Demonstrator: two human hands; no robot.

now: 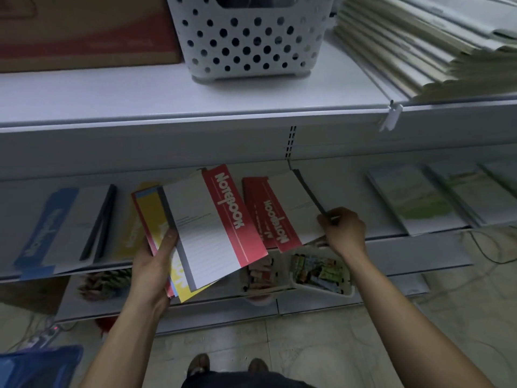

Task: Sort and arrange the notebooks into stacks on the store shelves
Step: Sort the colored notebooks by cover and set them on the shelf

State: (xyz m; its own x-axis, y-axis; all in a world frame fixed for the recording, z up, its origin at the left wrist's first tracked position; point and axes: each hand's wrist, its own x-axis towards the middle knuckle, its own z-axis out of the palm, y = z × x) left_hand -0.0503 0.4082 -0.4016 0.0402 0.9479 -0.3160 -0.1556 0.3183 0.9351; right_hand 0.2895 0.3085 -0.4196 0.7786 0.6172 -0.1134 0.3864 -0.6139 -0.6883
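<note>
A shop worker's left hand point(152, 264) grips a fanned bundle of notebooks point(212, 228), thumb curled over the covers and fingers beneath. Red, yellow and blue covers are mixed in it, so by the look of it the sorting is partly done and this bundle is yet to be placed.

Just right of the bundle, the right hand point(345, 229) pinches the near corner of the top red notebook point(296, 203) between thumb and curled fingertips, apparently squaring it on the red stack point(260, 219) on the middle shelf point(419, 247).

Behind the left hand lies a yellow stack point(131, 231), largely hidden. Further left of it sits a blue stack point(70, 225), already laid out. Well right of the right hand, green notebooks point(414, 200) lie side by side.

Above and beyond both hands, the upper shelf point(140, 93) carries a white perforated basket point(251, 37), a cardboard box point(84, 32) and a slumped pile of pale books point(419, 46).
</note>
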